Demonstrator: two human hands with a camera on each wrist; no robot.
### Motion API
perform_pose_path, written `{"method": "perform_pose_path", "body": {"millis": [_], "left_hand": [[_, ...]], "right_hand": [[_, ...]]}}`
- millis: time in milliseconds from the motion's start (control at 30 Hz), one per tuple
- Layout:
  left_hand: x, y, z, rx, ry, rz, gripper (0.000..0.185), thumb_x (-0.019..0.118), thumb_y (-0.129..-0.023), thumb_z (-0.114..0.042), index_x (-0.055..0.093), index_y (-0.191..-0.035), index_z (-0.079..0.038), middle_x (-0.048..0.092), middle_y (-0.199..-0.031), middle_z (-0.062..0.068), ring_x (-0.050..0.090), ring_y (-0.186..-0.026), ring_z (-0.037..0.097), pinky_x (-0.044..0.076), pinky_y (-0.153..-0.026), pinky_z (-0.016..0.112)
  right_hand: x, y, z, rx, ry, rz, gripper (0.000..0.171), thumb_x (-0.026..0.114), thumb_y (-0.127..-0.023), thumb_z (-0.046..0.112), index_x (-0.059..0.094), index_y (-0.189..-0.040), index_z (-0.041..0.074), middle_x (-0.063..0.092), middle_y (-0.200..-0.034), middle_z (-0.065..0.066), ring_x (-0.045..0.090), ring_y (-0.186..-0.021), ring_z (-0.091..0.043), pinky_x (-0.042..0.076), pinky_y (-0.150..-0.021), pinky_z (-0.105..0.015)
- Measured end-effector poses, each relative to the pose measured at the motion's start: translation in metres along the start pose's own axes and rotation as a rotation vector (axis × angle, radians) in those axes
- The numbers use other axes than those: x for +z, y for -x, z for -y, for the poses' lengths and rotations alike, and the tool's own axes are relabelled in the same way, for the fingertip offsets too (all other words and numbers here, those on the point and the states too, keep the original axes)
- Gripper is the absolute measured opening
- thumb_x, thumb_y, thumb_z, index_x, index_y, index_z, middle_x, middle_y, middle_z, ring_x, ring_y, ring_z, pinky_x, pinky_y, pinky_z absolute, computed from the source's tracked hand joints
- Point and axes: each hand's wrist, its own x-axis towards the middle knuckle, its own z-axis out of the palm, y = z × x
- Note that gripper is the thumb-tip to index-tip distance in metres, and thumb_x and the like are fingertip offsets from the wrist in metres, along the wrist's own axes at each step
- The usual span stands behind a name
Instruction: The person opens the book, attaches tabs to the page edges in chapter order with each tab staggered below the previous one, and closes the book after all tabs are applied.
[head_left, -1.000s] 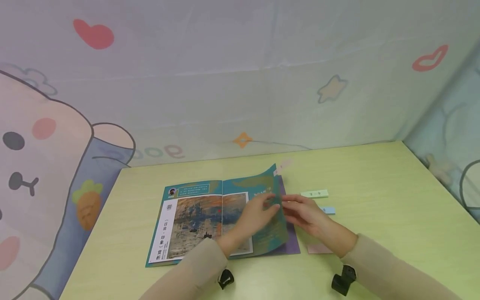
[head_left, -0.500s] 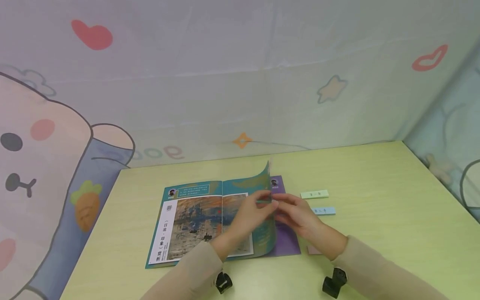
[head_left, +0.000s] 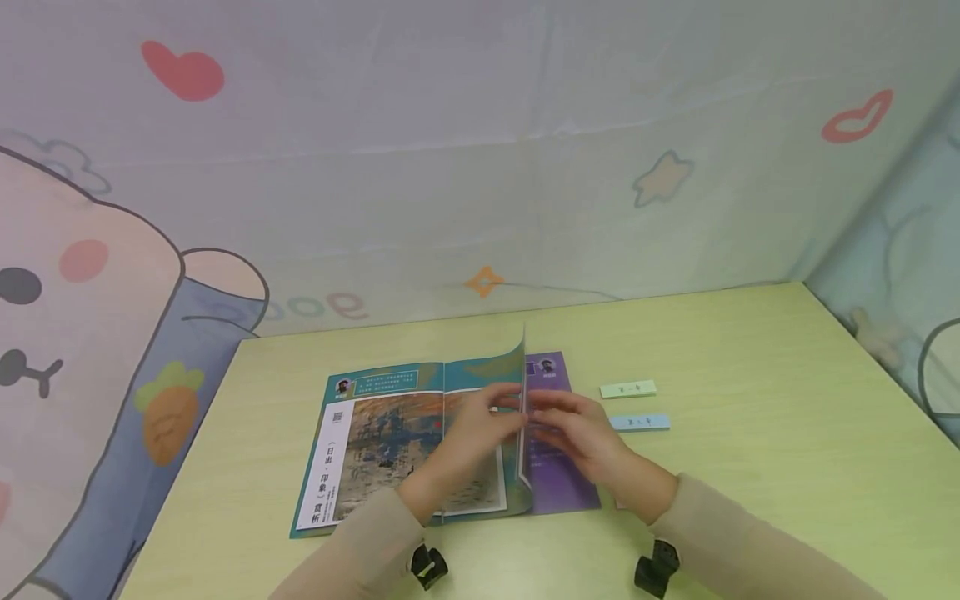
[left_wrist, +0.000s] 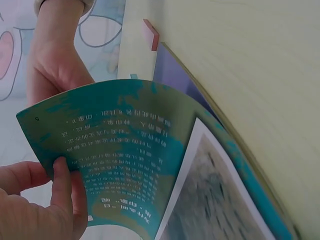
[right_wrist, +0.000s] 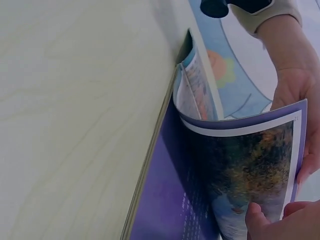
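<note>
Pale-green bench (head_left: 750,467): I see the teal-and-purple booklet (head_left: 390,442) open; my left hand (head_left: 472,437) and right hand (head_left: 581,433), at twelve o'clock, pinch its upright page (head_left: 520,375).

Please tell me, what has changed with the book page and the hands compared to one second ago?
The lifted page has swung from leaning right to standing nearly upright, so the purple page beneath now shows. Both the left hand and the right hand shifted left with it, still holding its edge. The open book, the green strip and the blue strip stayed in place.
</note>
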Motion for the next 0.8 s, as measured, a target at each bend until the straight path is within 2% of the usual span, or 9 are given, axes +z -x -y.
{"method": "perform_pose_path", "body": {"millis": [133, 333, 600, 800], "left_hand": [[-0.009, 0.002, 0.001, -0.017, -0.017, -0.025, 0.044, 0.057, -0.088, -0.008, 0.05, -0.131, -0.001, 0.056, -0.112, 0.017, 0.06, -0.087, 0.019, 0.052, -0.075, 0.034], [-0.024, 0.009, 0.001, 0.001, 0.002, -0.047, 0.041, 0.056, -0.088, -0.004, 0.05, -0.129, 0.003, 0.056, -0.106, 0.018, 0.061, -0.089, 0.022, 0.053, -0.076, 0.036], [-0.047, 0.023, -0.004, -0.041, 0.003, -0.171, 0.037, 0.058, -0.087, 0.001, 0.056, -0.124, 0.0, 0.059, -0.1, 0.015, 0.061, -0.085, 0.021, 0.054, -0.073, 0.036], [-0.069, 0.037, -0.002, -0.081, 0.0, -0.217, 0.039, 0.058, -0.088, 0.0, 0.053, -0.127, 0.0, 0.057, -0.099, 0.012, 0.059, -0.085, 0.018, 0.053, -0.074, 0.033]], "right_hand": [[0.004, -0.003, -0.005, -0.04, 0.072, -0.019, 0.038, 0.054, -0.085, -0.01, 0.051, -0.122, -0.014, 0.064, -0.101, -0.007, 0.063, -0.084, -0.011, 0.051, -0.085, -0.033], [0.012, -0.008, -0.011, -0.091, 0.135, -0.038, 0.035, 0.055, -0.083, -0.01, 0.055, -0.118, -0.014, 0.064, -0.106, -0.015, 0.063, -0.084, -0.014, 0.05, -0.086, -0.037], [0.028, -0.011, -0.019, -0.142, 0.231, -0.048, 0.031, 0.057, -0.08, -0.009, 0.063, -0.111, -0.01, 0.062, -0.111, -0.021, 0.061, -0.089, -0.021, 0.052, -0.08, -0.034], [0.038, -0.011, -0.026, -0.142, 0.318, -0.033, 0.032, 0.058, -0.08, -0.007, 0.064, -0.112, -0.007, 0.062, -0.113, -0.021, 0.062, -0.09, -0.023, 0.052, -0.08, -0.036]]}}
